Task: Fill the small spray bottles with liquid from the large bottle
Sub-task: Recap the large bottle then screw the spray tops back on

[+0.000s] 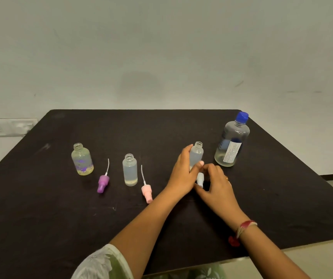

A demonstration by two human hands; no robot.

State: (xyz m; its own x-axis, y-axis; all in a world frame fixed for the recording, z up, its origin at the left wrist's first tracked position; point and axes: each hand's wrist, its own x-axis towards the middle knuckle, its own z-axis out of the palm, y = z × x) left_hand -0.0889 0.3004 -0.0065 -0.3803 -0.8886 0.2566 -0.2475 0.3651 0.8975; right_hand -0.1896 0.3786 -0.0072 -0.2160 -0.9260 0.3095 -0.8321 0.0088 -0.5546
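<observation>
right hand – fingers curled on white spray top, low over table | left hand fingers clamp open small bottle | large bottle far right, capped | risk: a jolt tips the uncapped bottle – spill

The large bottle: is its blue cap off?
No, the blue cap sits on the neck of the large bottle, which stands upright.

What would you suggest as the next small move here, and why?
Probably the right hand lets go of the white sprayer and reaches for the large bottle: its blue cap is still on, while the left hand holds a small bottle, open and ready.
</observation>
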